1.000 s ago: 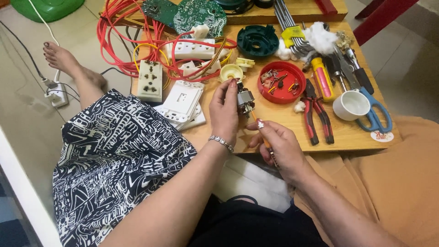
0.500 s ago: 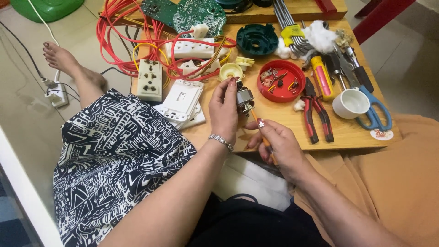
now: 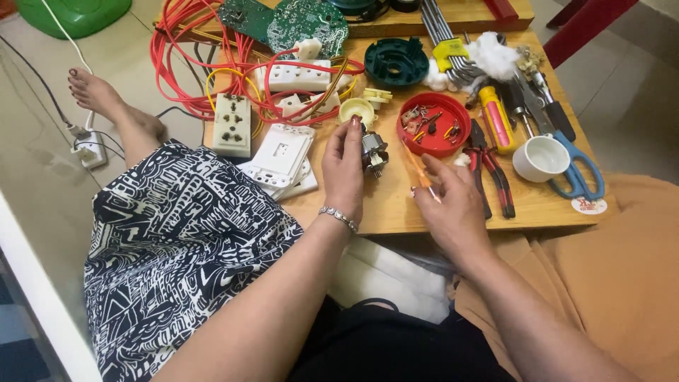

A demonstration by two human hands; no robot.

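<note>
Left hand [image 3: 344, 168] is closed on a small metal motor [image 3: 373, 151], held just above the worktop [image 3: 385, 205]; right hand [image 3: 447, 201] pinches a thin orange-handled screwdriver [image 3: 417, 164] beside it. The motor is best kept steady, the tip aligned squarely. Nearby clutter — red parts lid [image 3: 433, 124], pliers [image 3: 488, 166] — crowds the right hand.

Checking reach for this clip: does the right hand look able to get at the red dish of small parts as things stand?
Probably yes. The right hand sits just below the red dish, with bare tabletop between them and the dish open on top. But its grip already holds a thin orange tool, so it could only reach in with that.
</note>
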